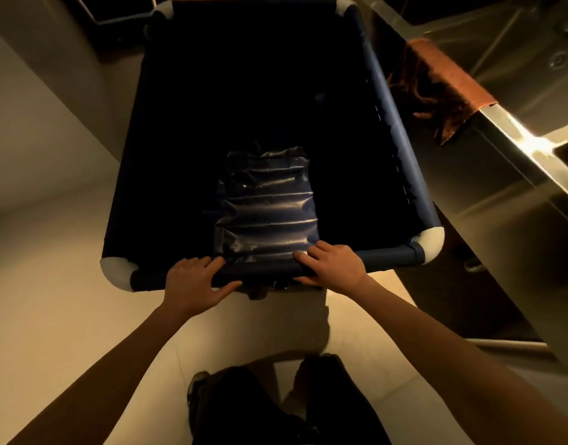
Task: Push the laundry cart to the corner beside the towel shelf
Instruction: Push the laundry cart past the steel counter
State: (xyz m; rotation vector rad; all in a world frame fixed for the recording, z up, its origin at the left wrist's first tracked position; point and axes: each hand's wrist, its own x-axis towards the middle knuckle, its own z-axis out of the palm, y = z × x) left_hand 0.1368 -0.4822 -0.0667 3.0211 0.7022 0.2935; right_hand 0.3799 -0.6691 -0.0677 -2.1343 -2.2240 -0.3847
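On the cart's near rail, both hands are clamped: left hand (pixel 192 282) wrapped over the tube, thumb under; right hand (pixel 332 268) likewise, fingers curled over the top. Laundry cart (pixel 401 155), dark fabric, white corner caps, long axis runs straight away from the person. Pale tile floor (pixel 58 316) under it. Steel counter (pixel 513 175) tight along the cart's right side, brown cloth (pixel 443 78) draped over its edge.

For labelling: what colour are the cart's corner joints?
White, on the cart corner joints; the head view shows them best.
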